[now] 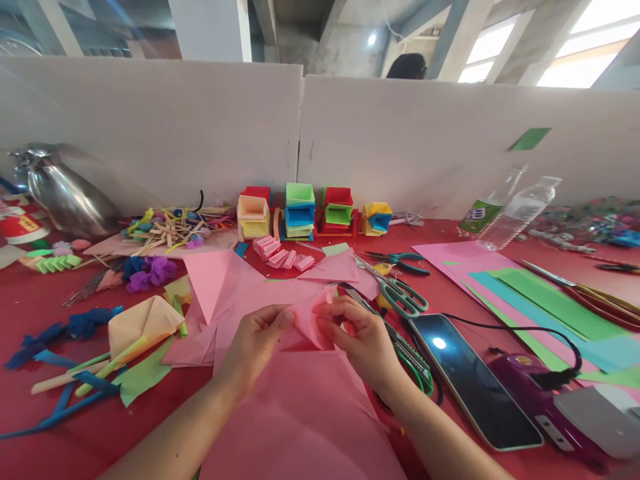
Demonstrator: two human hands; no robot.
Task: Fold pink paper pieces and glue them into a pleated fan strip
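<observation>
A small piece of folded pink paper is held up between my two hands, over larger pink sheets on the red table. My left hand pinches its left edge between thumb and fingers. On the other side, my right hand grips the right edge, its fingertips bent around the paper. The exact fold is partly covered by my fingers. Just beyond lie several small folded pink strips and a pink paper triangle.
Green-handled scissors, pliers, a phone and a purple power strip lie right. Colourful paper boxes stand at the back, near two plastic bottles. Paper scraps, sticks and a metal jug are left.
</observation>
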